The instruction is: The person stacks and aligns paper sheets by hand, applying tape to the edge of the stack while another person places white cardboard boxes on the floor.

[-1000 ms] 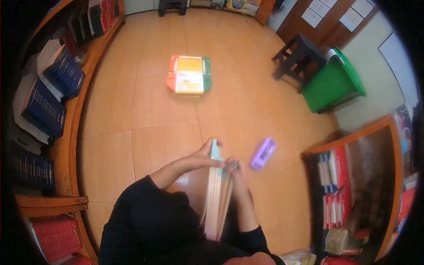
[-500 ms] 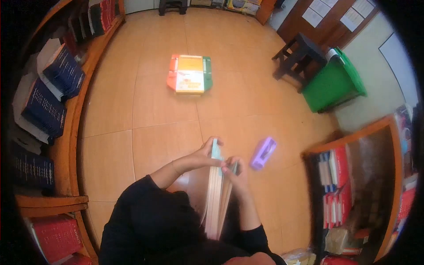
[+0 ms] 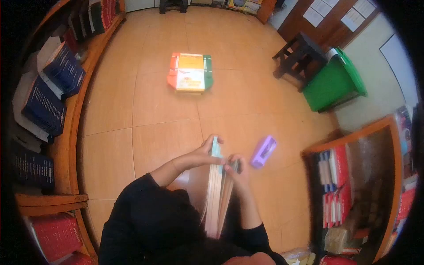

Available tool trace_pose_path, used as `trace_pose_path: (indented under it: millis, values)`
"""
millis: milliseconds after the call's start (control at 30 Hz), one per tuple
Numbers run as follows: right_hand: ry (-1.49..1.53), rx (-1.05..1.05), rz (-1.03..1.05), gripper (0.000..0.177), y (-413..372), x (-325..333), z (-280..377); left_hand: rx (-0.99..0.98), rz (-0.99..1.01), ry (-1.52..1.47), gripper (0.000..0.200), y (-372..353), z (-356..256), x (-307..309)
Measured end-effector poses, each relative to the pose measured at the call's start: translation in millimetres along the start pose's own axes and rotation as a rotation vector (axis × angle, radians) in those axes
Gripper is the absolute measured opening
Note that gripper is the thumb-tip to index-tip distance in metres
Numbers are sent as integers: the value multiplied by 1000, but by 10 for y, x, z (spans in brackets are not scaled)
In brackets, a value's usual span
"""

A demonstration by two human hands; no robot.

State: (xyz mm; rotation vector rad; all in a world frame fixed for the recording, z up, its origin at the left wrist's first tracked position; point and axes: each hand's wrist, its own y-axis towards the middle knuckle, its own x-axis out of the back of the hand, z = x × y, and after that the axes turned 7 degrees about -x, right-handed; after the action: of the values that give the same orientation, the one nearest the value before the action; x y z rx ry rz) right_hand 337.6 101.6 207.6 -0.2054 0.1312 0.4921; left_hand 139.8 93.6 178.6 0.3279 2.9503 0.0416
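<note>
Upright in front of my body is a thick book (image 3: pixel 213 190), seen along its page edges, with a light blue-green part at its top. My left hand (image 3: pixel 204 154) is wrapped round the top left of the book. At the right, my right hand (image 3: pixel 239 174) grips a section of pages that stands a little apart from the rest. The thumbs meet near the top of the gap. A purple tape-dispenser-like object (image 3: pixel 264 152) lies on the floor to the right of my hands.
An orange, white and green box (image 3: pixel 190 73) sits on the tiled floor (image 3: pixel 163 106) ahead. Wooden shelves (image 3: pixel 84 88) with books line the left. At the right are a dark stool (image 3: pixel 302 55), a green bin (image 3: pixel 333 81) and another bookshelf (image 3: pixel 395 176).
Both hands keep their hold on the book. My right hand and its pages have shifted very slightly; little else differs.
</note>
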Motion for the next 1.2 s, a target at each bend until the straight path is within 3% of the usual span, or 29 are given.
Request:
trace_pose_path:
  millis: [67,167,367,1200]
  values:
    - [41,36,-65,30,2,-32,7,5,2,-1,79,-14,-60,-12]
    - [-195,-3,10,31,84,215,-238,6,2,-12,78,-21,-73,-23]
    - [-152,63,41,32,54,15,-62,-1,11,-38,79,-14,-37,-3]
    - [-34,-17,61,31,49,50,-52,27,23,-9,79,-10,-96,-20]
